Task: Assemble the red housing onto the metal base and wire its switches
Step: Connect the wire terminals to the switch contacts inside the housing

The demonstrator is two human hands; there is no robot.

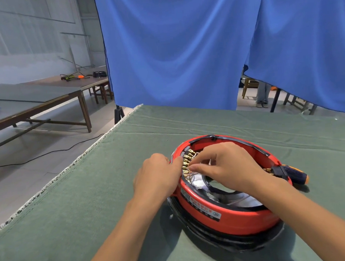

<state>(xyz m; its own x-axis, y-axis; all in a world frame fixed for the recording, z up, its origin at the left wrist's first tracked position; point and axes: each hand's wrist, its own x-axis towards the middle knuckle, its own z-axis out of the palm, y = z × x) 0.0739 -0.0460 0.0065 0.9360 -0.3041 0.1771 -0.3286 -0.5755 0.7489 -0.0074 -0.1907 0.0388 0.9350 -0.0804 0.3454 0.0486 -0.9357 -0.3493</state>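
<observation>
Left hand pressed against the outer left wall of the round red plastic housing, fingers curled at its rim; whether it grips anything I cannot tell. Housing sits on a dark round base on the green cloth-covered table. Right hand reaches inside, fingertips pinched at the row of brass switch terminals; an orange-and-black-handled screwdriver lies just right of the housing.

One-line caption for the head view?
Both hands work brass terminals inside the red housing; a screwdriver lies beside it.
</observation>
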